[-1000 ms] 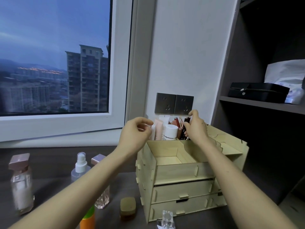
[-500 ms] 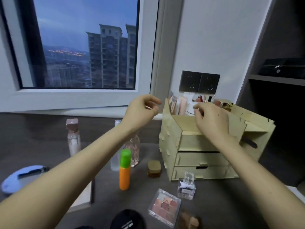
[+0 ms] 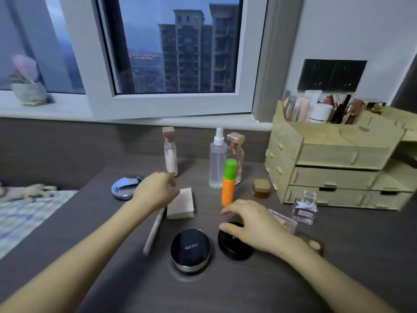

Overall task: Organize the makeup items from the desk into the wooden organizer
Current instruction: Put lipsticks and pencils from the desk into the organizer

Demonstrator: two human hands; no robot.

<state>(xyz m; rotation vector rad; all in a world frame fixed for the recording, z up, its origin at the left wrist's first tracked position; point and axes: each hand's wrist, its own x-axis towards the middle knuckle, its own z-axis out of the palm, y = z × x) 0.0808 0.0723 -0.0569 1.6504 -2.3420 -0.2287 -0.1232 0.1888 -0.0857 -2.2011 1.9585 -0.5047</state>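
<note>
Hands that half a second ago were raised at the top of the wooden organizer (image 3: 334,159) are now lowered over the desk (image 3: 225,285), well left of it, and the view has swung down and left, so more of the desk shows. The left hand (image 3: 155,193) hovers above a beige block (image 3: 181,204) and the upper end of a slim pale stick (image 3: 154,229). Its fingers are loosely bent with nothing seen in them, and its fingertips are near the base of a pink-capped bottle (image 3: 169,152); blur hides whether they touch it. The right hand (image 3: 250,224) is spread palm down, fingers relaxed and apart, over a black round compact (image 3: 232,247). Its thumb lies over the lid, though contact cannot be told, and it grips nothing. The two hands are apart. Just left of that compact sits a second one marked AGE20'S (image 3: 190,247). Behind the hands stand an orange tube with a green cap (image 3: 228,184), a clear spray bottle (image 3: 217,161) and a perfume bottle (image 3: 237,154). A small gold-lidded jar (image 3: 261,188) and a little square perfume bottle (image 3: 304,208) stand near the organizer's front, and a pink palette (image 3: 284,221) lies partly under the right hand. A round mirror compact (image 3: 125,187) rests at the left. The organizer stands at the right rear of the desk, its drawers closed and its top compartment already holding tubes and lipsticks
</note>
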